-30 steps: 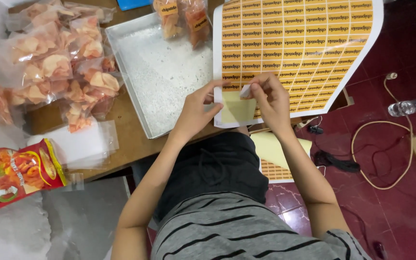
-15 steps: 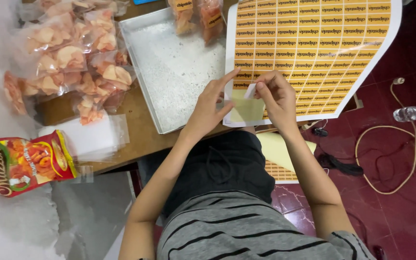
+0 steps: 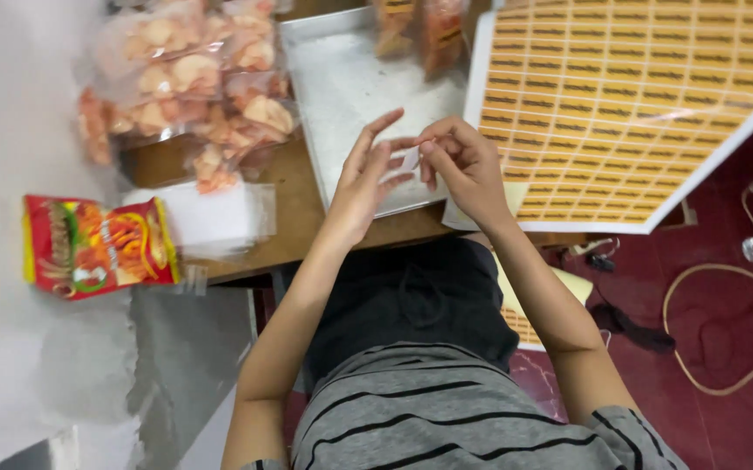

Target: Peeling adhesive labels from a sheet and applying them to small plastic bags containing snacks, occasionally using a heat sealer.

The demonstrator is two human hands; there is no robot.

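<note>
The right hand [image 3: 462,165] pinches a small white sticker [image 3: 410,159] between thumb and fingertips, above the near edge of the metal tray [image 3: 342,78]. The left hand [image 3: 366,178] has its fingers spread and raised, their tips touching the sticker from the other side. Just to the right, the orange label sheet [image 3: 646,96] lies on the tabletop [image 3: 289,209]. Bags of crackers [image 3: 194,87] sit left of the tray, with a red snack packet [image 3: 98,245] nearer the person.

Showing orange rectangles in rows on a white label sheet [image 3: 629,96] at the brown worktop's [image 3: 294,222] right edge. Glinting silver-grey, the metal tray [image 3: 350,96]. Showing pale orange through clear cracker bags [image 3: 194,87]. Lying red with yellow trim, the snack packet [image 3: 98,245].
</note>
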